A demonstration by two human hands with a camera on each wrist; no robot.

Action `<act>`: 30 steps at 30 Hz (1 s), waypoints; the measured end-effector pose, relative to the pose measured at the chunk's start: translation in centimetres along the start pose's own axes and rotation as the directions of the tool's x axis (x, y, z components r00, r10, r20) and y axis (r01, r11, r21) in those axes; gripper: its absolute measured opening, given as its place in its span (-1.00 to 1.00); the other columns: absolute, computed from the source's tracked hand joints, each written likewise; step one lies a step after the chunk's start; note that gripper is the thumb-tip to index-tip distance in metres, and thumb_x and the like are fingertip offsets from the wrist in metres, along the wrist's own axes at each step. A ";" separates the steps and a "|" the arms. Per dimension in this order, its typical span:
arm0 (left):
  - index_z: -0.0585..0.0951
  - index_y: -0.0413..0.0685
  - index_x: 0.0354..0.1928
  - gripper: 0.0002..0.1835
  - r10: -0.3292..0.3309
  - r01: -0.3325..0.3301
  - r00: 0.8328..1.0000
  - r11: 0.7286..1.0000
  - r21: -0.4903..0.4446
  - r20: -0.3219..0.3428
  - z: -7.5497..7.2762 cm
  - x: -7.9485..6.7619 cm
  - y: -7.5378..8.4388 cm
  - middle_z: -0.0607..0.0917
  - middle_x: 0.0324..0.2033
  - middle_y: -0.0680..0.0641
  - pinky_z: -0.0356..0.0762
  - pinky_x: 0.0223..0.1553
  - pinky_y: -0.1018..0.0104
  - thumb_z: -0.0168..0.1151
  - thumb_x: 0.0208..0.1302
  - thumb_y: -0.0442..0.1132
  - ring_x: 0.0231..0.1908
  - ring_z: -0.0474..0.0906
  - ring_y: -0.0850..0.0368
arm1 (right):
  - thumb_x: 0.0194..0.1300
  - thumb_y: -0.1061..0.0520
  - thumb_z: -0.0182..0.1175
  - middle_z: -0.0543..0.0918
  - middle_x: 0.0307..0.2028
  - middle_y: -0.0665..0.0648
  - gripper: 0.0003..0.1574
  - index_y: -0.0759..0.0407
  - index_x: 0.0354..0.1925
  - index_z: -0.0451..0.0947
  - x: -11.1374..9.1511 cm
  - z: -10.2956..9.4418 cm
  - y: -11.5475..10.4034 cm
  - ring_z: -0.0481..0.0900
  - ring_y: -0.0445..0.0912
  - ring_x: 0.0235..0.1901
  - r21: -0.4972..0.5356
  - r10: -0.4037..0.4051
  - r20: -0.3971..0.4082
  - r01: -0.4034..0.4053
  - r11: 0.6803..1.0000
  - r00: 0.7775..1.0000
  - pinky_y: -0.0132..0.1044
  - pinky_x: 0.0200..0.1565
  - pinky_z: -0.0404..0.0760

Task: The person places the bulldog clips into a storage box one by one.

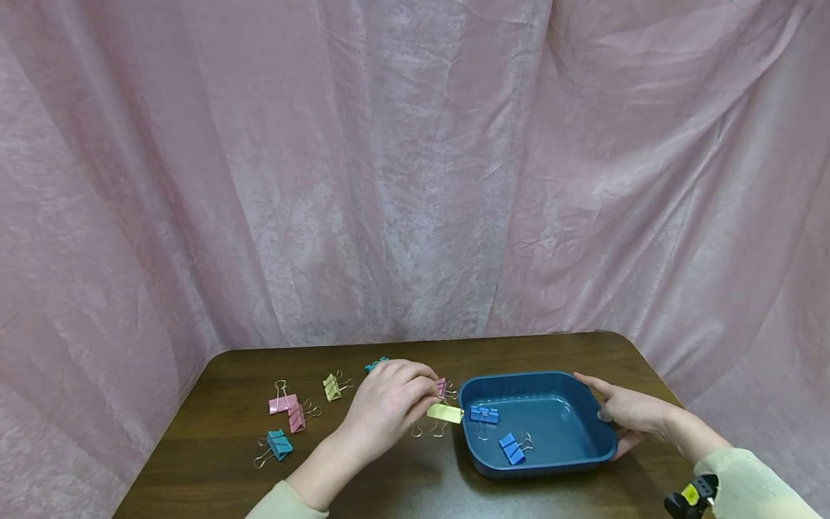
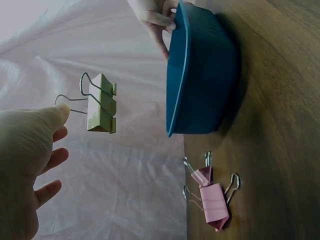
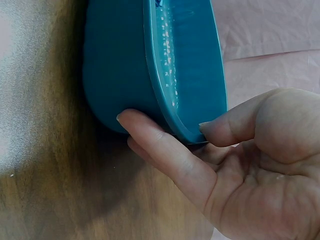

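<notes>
The left hand (image 1: 392, 402) pinches a yellow clip (image 1: 444, 413) up in the air, just by the left side of the tub (image 1: 558, 425). The right hand (image 1: 634, 415) holds the tub's right end. Two blue clips (image 1: 512, 450) lie inside.

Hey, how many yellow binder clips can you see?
2: one clip in the left grip, another clip on the table, to its left. That grip might hide more.

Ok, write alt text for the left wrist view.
A left hand pinches a yellow binder clip by a wire handle, held up near a blue rectangular tray gripped by the right hand. Two pink binder clips lie on the wooden table.
</notes>
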State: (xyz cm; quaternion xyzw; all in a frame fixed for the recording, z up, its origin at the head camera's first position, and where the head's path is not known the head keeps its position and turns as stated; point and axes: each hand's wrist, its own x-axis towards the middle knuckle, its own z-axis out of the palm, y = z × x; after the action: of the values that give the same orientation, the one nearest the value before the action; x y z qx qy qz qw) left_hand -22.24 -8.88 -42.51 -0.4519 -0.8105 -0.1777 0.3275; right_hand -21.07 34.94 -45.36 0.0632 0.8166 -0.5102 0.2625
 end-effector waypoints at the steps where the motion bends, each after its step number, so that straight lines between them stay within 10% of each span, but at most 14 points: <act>1: 0.73 0.14 -0.17 -0.90 0.005 -0.005 1.000 1.000 -0.001 -0.002 0.1 0.1 0.1 0.70 -0.05 0.15 0.51 0.11 0.16 0.42 0.31 -0.13 0.01 0.60 0.15 | 0.40 0.45 -0.16 0.11 0.29 0.72 -0.01 0.03 0.65 -0.24 0.0 0.0 0.0 0.68 0.29 -0.18 0.001 0.000 -0.002 0.000 1.000 1.000 0.15 -0.36 0.73; 30: 0.70 0.18 -0.25 -0.94 0.069 -0.070 0.998 0.997 -0.015 -0.012 2.5 2.6 1.9 0.69 -0.07 0.17 0.52 0.10 0.16 0.42 0.31 -0.12 -0.01 0.60 0.18 | 0.37 0.47 -0.16 0.20 0.24 0.69 0.01 0.05 0.64 -0.23 0.1 0.1 0.0 0.68 0.30 -0.17 0.011 -0.001 -0.002 0.001 1.000 1.000 0.15 -0.36 0.73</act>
State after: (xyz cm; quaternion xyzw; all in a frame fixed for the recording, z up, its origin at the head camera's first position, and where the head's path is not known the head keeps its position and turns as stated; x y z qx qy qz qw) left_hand -22.53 -4.79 -42.51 -0.4814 -0.7910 -0.1753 0.3345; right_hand -21.13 34.87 -45.39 0.0648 0.8140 -0.5148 0.2609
